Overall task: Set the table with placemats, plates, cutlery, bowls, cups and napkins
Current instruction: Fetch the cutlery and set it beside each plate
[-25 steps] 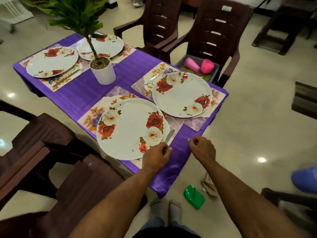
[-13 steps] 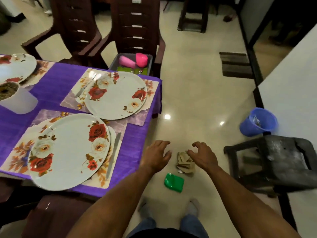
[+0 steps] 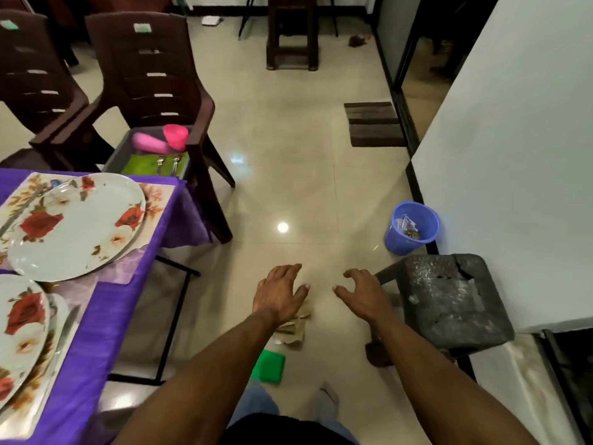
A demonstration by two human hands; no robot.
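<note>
Left hand: our left hand (image 3: 279, 295) hangs above the floor with the fingers spread and relaxed, and it holds nothing
Right hand: our right hand (image 3: 359, 292) is beside it, fingers loosely curled, also without any thing in it
Napkins: a small heap of brown paper napkins (image 3: 293, 330) lies on the floor just under our left hand, partly hidden by it; a green thing (image 3: 269, 366) lies near, closer to our feet
Step in hand: we judge that we go for the napkins, or for the grey tray (image 3: 117, 157) on the chair (image 3: 150, 91), where pink cups (image 3: 176, 135) and some cutlery (image 3: 167, 165) wait
Table: two flowered plates (image 3: 77, 226) sit on placemats (image 3: 157, 194) over the purple cloth, a knife (image 3: 65, 330) beside the near plate
Next move: we think the hands must go lower and pinch the loose paper together, because it can slip apart
</note>
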